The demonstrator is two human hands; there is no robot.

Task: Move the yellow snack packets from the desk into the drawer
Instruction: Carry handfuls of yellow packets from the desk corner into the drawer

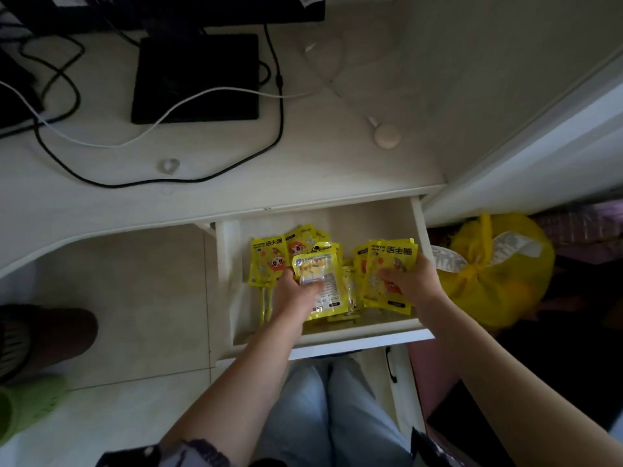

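Observation:
The white drawer [367, 340] stands pulled out below the desk edge. Several yellow snack packets [269, 261] lie inside it, some overlapping. My left hand [296, 294] is inside the drawer, closed on a yellow packet [320, 267] that shows its printed back. My right hand [414, 281] grips another small stack of yellow packets [391, 264] at the drawer's right side. No yellow packets show on the white desk [202, 183].
A black monitor base [197, 77] and black and white cables [161, 116] lie on the desk, with a small round beige object [386, 136]. A knotted yellow plastic bag [495, 267] sits right of the drawer. My knees [330, 406] are under the drawer front.

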